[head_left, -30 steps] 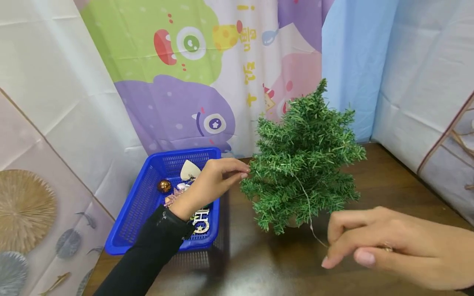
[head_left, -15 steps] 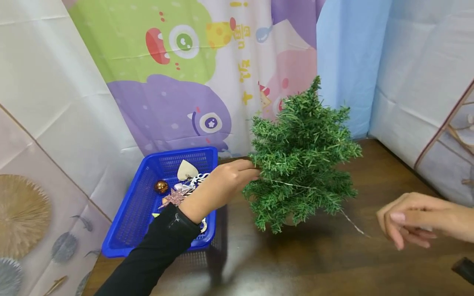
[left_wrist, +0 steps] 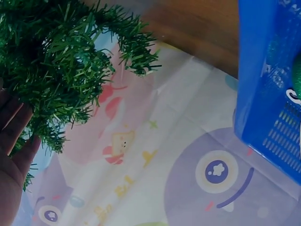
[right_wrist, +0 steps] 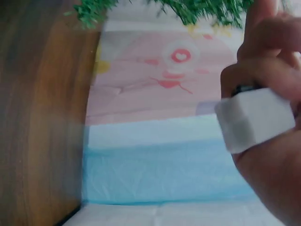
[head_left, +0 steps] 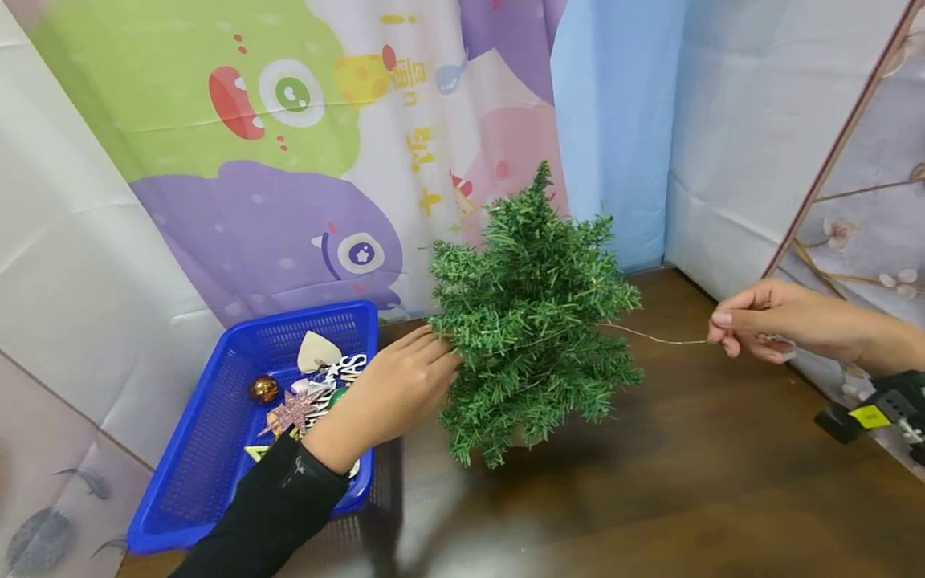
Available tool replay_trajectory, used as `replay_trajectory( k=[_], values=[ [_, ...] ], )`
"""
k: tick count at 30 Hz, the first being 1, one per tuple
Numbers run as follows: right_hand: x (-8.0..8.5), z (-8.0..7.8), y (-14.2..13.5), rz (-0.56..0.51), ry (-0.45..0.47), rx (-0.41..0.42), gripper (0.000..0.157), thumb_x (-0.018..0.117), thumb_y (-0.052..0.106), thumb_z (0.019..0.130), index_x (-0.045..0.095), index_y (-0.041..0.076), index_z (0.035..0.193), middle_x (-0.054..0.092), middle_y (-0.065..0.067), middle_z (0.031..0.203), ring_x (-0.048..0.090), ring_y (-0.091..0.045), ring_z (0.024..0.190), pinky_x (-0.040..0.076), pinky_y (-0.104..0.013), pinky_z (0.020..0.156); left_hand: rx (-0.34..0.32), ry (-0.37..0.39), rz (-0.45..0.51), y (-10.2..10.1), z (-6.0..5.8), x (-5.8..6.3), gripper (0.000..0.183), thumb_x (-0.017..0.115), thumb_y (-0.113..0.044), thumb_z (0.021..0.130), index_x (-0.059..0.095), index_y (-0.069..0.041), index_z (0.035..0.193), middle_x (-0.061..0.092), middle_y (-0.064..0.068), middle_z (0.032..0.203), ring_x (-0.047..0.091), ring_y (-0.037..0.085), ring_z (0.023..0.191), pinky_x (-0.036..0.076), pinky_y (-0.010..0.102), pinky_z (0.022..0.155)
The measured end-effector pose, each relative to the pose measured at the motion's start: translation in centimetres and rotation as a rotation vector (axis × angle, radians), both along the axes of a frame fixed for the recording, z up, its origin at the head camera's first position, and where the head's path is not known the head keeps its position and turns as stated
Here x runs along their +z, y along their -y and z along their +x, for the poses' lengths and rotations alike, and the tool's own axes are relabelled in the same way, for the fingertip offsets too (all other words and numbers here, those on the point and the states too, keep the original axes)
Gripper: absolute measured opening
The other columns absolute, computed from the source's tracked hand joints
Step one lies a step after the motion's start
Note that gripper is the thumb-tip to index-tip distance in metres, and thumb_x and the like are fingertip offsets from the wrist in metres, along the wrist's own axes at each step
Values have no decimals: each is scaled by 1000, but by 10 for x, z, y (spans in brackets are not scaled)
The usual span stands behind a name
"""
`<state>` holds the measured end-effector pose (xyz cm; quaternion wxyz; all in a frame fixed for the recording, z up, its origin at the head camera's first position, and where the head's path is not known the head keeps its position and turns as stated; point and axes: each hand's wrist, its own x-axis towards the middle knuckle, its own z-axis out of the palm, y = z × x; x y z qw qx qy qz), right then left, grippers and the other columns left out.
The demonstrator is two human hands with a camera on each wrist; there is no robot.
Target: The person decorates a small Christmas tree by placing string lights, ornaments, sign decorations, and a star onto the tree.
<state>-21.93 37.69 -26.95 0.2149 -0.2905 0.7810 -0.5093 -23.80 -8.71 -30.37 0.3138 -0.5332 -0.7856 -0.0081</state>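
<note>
Basically, R hand (head_left: 791, 325) has thumb + fingers pinched on a thin wire (head_left: 656, 338), which runs w/ a slight sag from those fingertips to the green tree (head_left: 538, 305), i.e. off to that hand's left. L hand (head_left: 393, 393) is at the tree's other side, fingers fairly straight, thumb apart from them in the left-wrist view, touching the needles (left_wrist: 70, 61); can't tell if it also pins the wire, b/c greenery hides the tips. Tree stands upright btwn the two hands on the table (head_left: 650, 482); blue basket (head_left: 177, 429) w/ ornaments (head_left: 292, 409) is to L hand's left.

Handling: wire looks v. light + bendy, prob. takes a kink and may snag in the needles; best held near its end btwn thumb + index, gentle tension only. Tree prob. light for its bulk, so a hard tug could tip or drag it. Needles look springy, likely to give rather than snap; for a firm hold go low, at the base (head_left: 530, 436), below + right of L hand.
</note>
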Motion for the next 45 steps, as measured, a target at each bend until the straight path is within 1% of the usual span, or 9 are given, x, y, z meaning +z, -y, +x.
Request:
replay_trajectory(
  k=[6, 9, 14, 19, 25, 30, 35, 41, 45],
  values=[
    [8, -20, 9, -213, -26, 231, 42, 31, -19, 95, 60, -2, 120, 66, -5, 86, 31, -28, 44, 24, -39, 35, 35, 27, -8, 23, 6, -2, 25, 69, -10, 81, 68, -2, 105, 65, 10, 98, 61, 28, 100, 37, 43, 103],
    [21, -25, 20, -289, -55, 221, 44, 30, -21, 93, 60, -2, 119, 66, -7, 83, 31, -26, 44, 22, -38, 36, 51, 55, -7, 31, 8, -2, 26, 67, -10, 82, 67, -1, 106, 65, 12, 102, 60, 30, 104, 37, 44, 103],
    [48, -40, 42, -304, -85, 88, 36, 34, -14, 96, 63, 3, 110, 62, -5, 75, 30, -23, 44, 17, -35, 37, 71, 80, 1, 37, 9, -3, 22, 60, -13, 88, 67, 0, 104, 65, 15, 102, 59, 32, 106, 37, 47, 102],
    [66, -61, 63, -153, -20, -93, 21, 46, 2, 99, 64, 8, 105, 60, -2, 71, 37, -14, 44, 14, -34, 41, 73, 81, 26, 42, 9, -9, 35, 40, -21, 99, 68, 1, 103, 65, 15, 100, 59, 34, 104, 39, 48, 101],
    [80, -91, 88, 185, 72, -292, 23, 49, 6, 94, 57, 3, 115, 60, -4, 70, 35, -11, 48, 22, -24, 47, 83, 73, 38, 40, 9, -15, 31, 45, -20, 95, 68, 1, 101, 66, 15, 98, 60, 34, 104, 39, 48, 100],
    [85, -120, 105, 408, 113, -234, 26, 47, 7, 95, 55, 2, 119, 61, -4, 73, 37, -10, 50, 25, -22, 47, 89, 63, 39, 35, 8, -18, 31, 44, -20, 95, 68, -1, 99, 66, 14, 97, 60, 34, 103, 40, 49, 99],
    [100, -139, 127, 502, 90, -226, 22, 48, 12, 99, 56, 1, 115, 58, -1, 70, 37, -8, 49, 28, -22, 45, 87, 68, 32, 27, 9, -20, 23, 53, -18, 92, 68, -2, 100, 65, 13, 98, 59, 33, 105, 40, 49, 99],
    [140, -138, 150, 651, 17, -145, 17, 55, 19, 98, 60, 5, 106, 42, 1, 64, 32, -8, 48, 29, -24, 48, 101, 85, -10, 11, 10, -19, 26, 72, -16, 82, 68, -5, 106, 65, 11, 103, 57, 31, 110, 38, 47, 101],
    [171, -134, 161, 743, 50, -74, 21, 45, 6, 95, 49, 3, 115, 36, -2, 72, 32, -12, 56, 32, -27, 53, 93, 81, -39, -1, 7, -15, 30, 73, -19, 82, 67, -6, 108, 64, 12, 108, 55, 30, 114, 35, 46, 104]
  ],
)
